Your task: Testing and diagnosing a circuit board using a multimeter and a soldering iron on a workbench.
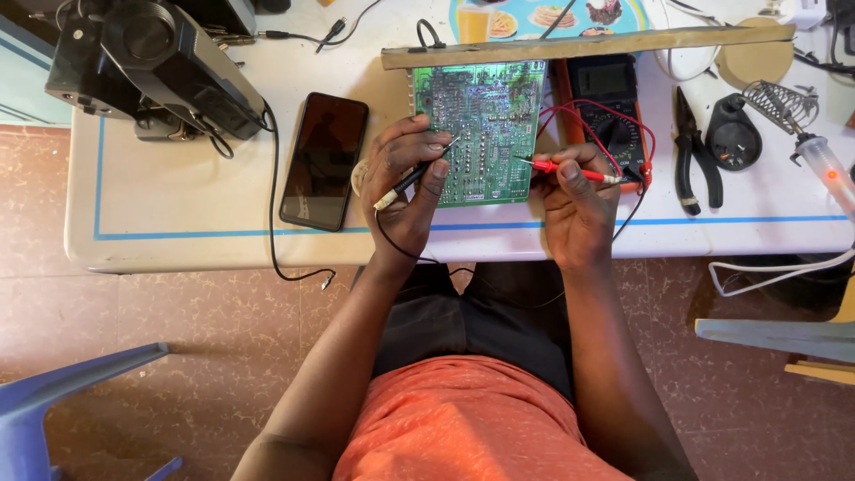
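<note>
A green circuit board (481, 107) lies on the white table (178, 205), leaning against a wooden strip (588, 43). My left hand (405, 183) grips a black test probe (411, 175) whose tip touches the board's lower left part. My right hand (577, 200) grips a red test probe (570, 169) whose tip touches the board's right edge. Red and black leads run to a multimeter (610, 98) with an orange case, just right of the board.
A black phone (324, 160) lies left of the board. A black device (156, 62) sits at the far left. Pliers (690, 156), a soldering iron stand (757, 116) and a soldering iron (824, 169) are at the right. A blue chair (53, 401) stands on the floor.
</note>
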